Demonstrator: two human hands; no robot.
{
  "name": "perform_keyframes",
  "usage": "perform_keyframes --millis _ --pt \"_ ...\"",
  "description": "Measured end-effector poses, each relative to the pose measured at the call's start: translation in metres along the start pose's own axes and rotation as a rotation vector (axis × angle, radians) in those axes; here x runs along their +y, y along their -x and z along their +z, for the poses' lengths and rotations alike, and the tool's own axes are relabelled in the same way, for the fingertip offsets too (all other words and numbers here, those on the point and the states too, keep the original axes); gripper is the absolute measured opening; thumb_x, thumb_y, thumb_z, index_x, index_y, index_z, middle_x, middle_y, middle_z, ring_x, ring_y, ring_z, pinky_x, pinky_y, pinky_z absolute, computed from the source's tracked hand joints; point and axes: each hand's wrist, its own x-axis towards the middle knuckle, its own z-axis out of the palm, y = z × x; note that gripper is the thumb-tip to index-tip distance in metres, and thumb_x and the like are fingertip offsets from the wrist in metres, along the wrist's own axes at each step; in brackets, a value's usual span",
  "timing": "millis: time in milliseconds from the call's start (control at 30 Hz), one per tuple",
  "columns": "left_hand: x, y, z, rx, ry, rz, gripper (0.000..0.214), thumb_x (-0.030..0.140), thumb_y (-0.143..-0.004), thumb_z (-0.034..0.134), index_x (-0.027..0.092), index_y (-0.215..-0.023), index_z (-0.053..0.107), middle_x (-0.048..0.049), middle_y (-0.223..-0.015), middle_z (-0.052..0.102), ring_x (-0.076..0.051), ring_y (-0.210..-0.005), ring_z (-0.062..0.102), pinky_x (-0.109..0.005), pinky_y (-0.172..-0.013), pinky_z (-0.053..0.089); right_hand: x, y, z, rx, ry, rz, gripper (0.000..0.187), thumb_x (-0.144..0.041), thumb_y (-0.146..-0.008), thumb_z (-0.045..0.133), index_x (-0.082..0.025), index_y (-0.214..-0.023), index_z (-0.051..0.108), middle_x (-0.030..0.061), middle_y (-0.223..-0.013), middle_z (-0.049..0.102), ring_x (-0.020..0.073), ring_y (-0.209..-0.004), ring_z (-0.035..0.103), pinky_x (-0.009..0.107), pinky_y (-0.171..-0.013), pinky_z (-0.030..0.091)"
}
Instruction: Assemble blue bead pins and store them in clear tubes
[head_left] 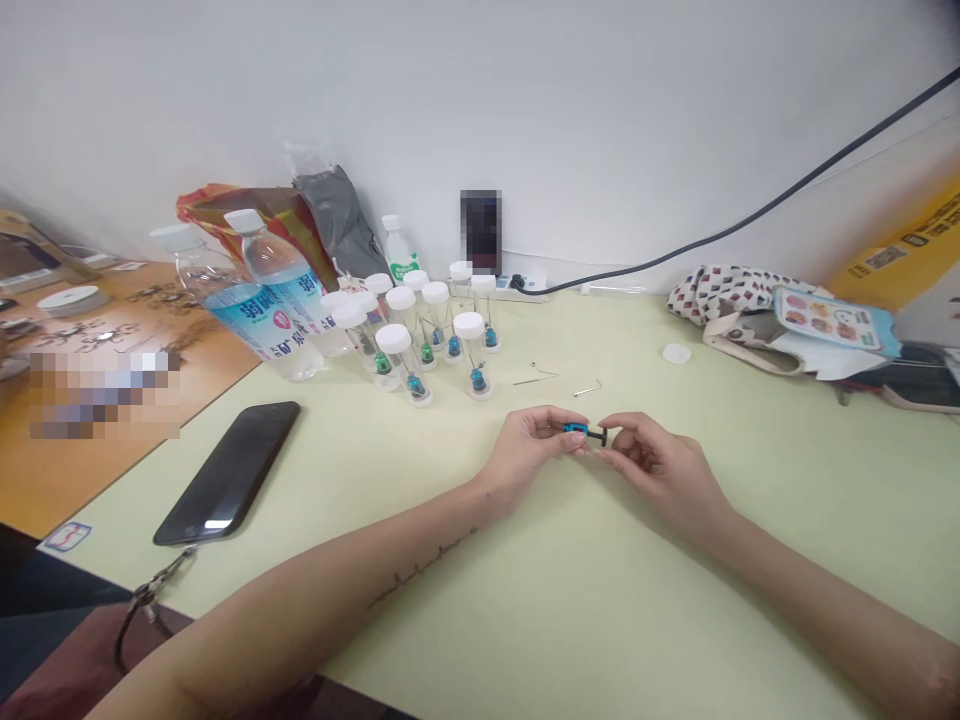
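Note:
My left hand [536, 440] pinches a small blue part with a black stem [577, 430] between thumb and fingers, just above the table. The stem ends in a black disc on the right. My right hand [649, 450] has its thumb and index finger at the rim of that disc, one above and one below, with the other fingers curled. Beyond my hands lie a thin bent metal wire [537, 378] and a short hooked metal piece [587, 389]. Several clear tubes with white caps [472, 360] stand farther back, holding blue or green parts with metal wires.
A black phone [229, 472] lies at the left, near two large water bottles [300, 310]. A round translucent lid [676, 353] rests at the right, before a patterned pouch [739, 290]. A power strip [521, 290] with a black cable sits by the wall.

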Motion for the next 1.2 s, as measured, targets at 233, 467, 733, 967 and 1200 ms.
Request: perform_keyframes --millis 233,467,733,967,1200 --pt "-0.0011 -0.001 -0.0001 0.009 0.005 -0.014 0.032 0.027 -0.064 0.074 0.011 -0.091 0.066 -0.0084 -0.084 0.067 -0.014 -0.072 0.06 -0.03 -0.073 0.045 0.0009 -0.0002 -0.0001 -0.004 0.019 -0.008 0.022 -0.039 -0.088 0.046 -0.023 -0.102 0.052 -0.0021 -0.062 0.052 0.0118 -0.051 0.046 0.023 -0.048 0.038" --pt "-0.0004 -0.0006 0.0003 0.011 0.006 -0.017 0.032 0.026 -0.064 0.074 0.011 -0.09 0.066 -0.0081 -0.081 0.067 -0.014 -0.071 0.06 -0.031 -0.073 0.045 0.0001 -0.0007 -0.0012 -0.017 0.019 0.006 0.019 -0.037 -0.087 0.047 -0.023 -0.1 0.053 -0.0039 -0.059 0.05 0.0104 -0.048 0.042 0.022 -0.047 0.036" --pt "0.0008 0.0002 0.0008 0.01 0.002 -0.01 0.029 0.025 -0.067 0.072 0.011 -0.092 0.065 -0.0088 -0.084 0.066 -0.014 -0.073 0.06 -0.032 -0.077 0.045 -0.0003 0.0002 0.0003 0.008 -0.01 0.006 0.028 -0.038 -0.087 0.048 -0.024 -0.11 0.048 -0.0026 -0.065 0.054 0.0121 -0.054 0.05 0.023 -0.051 0.041" --pt "0.0 -0.0004 0.0009 0.013 0.004 -0.018 0.03 0.025 -0.066 0.073 0.011 -0.091 0.066 -0.0087 -0.083 0.067 -0.014 -0.073 0.06 -0.031 -0.076 0.045 0.001 0.0009 0.0 0.001 0.009 -0.006 0.019 -0.034 -0.088 0.048 -0.023 -0.103 0.051 -0.0032 -0.063 0.053 0.0106 -0.051 0.045 0.022 -0.049 0.037" --pt "-0.0008 -0.0009 0.0002 0.013 -0.006 -0.012 0.03 0.025 -0.066 0.072 0.01 -0.091 0.066 -0.0087 -0.083 0.067 -0.014 -0.071 0.06 -0.031 -0.075 0.045 0.0025 0.0003 -0.0003 -0.012 -0.001 0.003 0.018 -0.034 -0.087 0.049 -0.024 -0.102 0.052 -0.0038 -0.062 0.051 0.0106 -0.051 0.044 0.022 -0.049 0.036"
